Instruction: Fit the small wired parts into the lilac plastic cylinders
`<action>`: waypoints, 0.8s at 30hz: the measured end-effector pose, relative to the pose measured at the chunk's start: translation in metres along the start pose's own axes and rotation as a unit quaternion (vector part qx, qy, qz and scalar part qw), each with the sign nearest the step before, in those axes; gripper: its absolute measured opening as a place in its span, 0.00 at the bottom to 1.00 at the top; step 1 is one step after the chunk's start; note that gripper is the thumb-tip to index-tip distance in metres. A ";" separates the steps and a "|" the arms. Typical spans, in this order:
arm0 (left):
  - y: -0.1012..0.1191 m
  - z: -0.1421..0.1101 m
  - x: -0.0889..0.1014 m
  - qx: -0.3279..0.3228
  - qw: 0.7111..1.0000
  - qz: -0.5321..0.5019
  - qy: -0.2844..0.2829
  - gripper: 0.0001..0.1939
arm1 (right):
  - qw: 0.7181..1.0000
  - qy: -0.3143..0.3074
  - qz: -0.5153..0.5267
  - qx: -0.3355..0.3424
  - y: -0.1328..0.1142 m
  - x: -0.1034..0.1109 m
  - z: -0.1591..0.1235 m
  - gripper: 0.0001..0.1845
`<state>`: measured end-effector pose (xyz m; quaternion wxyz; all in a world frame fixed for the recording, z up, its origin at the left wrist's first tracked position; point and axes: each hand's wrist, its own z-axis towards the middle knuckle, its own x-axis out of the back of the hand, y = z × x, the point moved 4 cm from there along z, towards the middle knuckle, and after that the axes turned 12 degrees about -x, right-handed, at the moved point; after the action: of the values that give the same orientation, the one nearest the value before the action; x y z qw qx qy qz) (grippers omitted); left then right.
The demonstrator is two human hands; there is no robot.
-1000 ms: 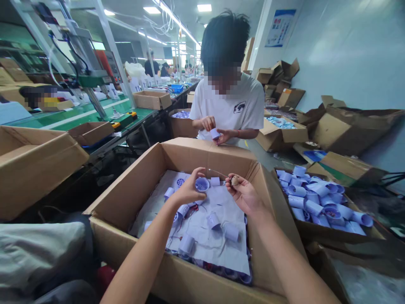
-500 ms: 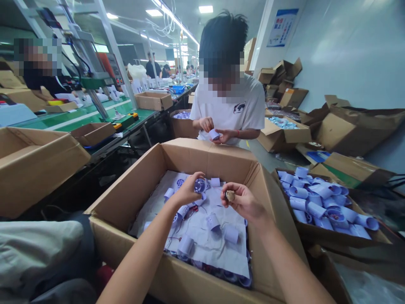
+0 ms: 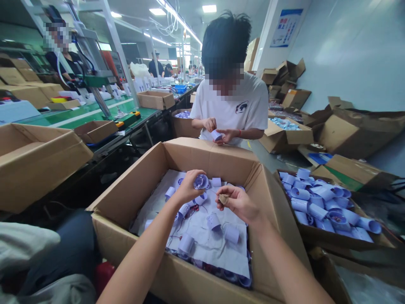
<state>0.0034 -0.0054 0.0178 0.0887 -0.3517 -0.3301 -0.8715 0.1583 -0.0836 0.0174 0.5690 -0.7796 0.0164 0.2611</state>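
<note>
My left hand grips a pale blue plastic cylinder above the big open cardboard box in front of me. My right hand pinches a small brown part a little to the right of that cylinder, over the box. Inside lie several more pale blue cylinders with red wires on a white sheet. A person in a white T-shirt stands beyond the box, holding another blue cylinder in both hands.
A second box of blue cylinders sits at my right. Empty and flattened cartons pile along the right wall. At left stands a large carton, with a green conveyor bench and machine behind it. My knee is low left.
My right hand has moved left toward the cylinder, bringing the small brown part closer to it. My left hand has turned the cylinder and shifted slightly.
</note>
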 end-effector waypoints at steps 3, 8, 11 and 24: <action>0.002 0.000 0.000 -0.008 1.000 0.002 -0.007 0.26 | 1.000 0.008 -0.012 -0.005 0.002 -0.001 0.002 0.16; 0.006 0.001 -0.002 -0.020 1.000 -0.001 -0.018 0.25 | 1.000 0.016 -0.016 -0.005 0.003 0.001 0.003 0.17; 0.008 0.002 -0.003 -0.024 0.999 -0.003 -0.021 0.25 | 1.000 0.021 -0.016 -0.008 0.005 0.002 0.004 0.17; 0.010 0.003 -0.003 -0.011 0.999 -0.007 -0.035 0.26 | 0.998 0.056 -0.024 0.006 0.002 0.003 0.004 0.17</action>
<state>0.0109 -0.0112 0.0223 0.0668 -0.3808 -0.3259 -0.8628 0.1586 -0.0799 0.0133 0.5779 -0.7898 0.0312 0.2032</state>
